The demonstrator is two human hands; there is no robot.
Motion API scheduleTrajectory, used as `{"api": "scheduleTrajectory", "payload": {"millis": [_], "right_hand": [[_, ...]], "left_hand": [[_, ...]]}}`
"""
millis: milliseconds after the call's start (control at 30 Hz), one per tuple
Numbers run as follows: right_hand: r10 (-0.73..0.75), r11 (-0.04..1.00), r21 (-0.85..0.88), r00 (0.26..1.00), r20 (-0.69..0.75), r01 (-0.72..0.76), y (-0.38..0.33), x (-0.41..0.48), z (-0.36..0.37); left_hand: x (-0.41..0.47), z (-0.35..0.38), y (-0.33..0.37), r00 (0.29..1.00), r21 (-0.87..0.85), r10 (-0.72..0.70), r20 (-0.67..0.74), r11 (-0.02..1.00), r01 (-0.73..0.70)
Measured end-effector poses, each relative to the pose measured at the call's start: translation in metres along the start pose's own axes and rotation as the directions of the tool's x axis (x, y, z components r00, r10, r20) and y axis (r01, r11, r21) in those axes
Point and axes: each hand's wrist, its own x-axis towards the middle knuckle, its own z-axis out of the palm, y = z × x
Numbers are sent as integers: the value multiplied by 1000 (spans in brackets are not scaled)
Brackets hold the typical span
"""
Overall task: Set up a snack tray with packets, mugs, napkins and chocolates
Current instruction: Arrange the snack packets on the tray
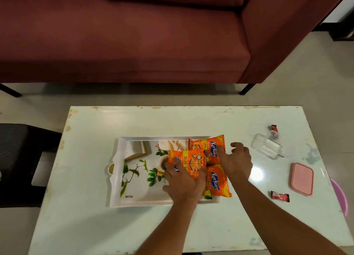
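Note:
A white tray point(116, 178) with a leaf print lies in the middle of the table. Three orange snack packets rest on its right half. My left hand point(182, 182) grips the middle packet point(191, 162), which lies over a printed picture of a cup. My right hand point(236, 161) presses its fingertips on the far packet point(207, 145), fingers spread. The near packet point(217, 181) lies between my wrists. Two red chocolates sit on the table to the right, one far point(273, 128) and one near point(280, 196).
A clear plastic box point(268, 146) and its pink lid point(302, 178) lie on the table's right side. A maroon sofa point(134, 34) stands beyond the table. A dark stool point(17, 159) is at the left, and a purple object point(341, 195) at the right edge.

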Motion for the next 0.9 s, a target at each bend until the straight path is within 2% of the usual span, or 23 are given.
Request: {"api": "scheduleTrajectory", "payload": {"millis": [100, 167, 267, 333, 433, 667, 900], "right_hand": [[-174, 982, -87, 982, -76, 167, -2, -16, 2], [-246, 956, -171, 969, -21, 239, -5, -26, 6], [-253, 929, -239, 957, 145, 282, -9, -39, 14], [-241, 943, -181, 948, 209, 280, -9, -42, 16], [-236, 962, -97, 954, 187, 257, -8, -42, 13], [-149, 974, -138, 967, 207, 180, 1, -39, 5], [-145, 985, -85, 986, 80, 151, -2, -48, -2]], "left_hand": [[5, -3, -2, 999, -61, 5, -50, 998, -9], [8, -4, -2, 1000, -98, 6, -22, 995, -8], [9, -6, -4, 999, -105, 54, -6, 993, -54], [8, -6, -5, 996, -123, 88, 14, 989, -86], [9, -5, -7, 990, -144, 131, 54, 982, -122], [11, -3, -5, 981, -125, 172, 90, 979, -160], [9, -14, -6, 981, -155, 183, 67, 973, -171]]}}
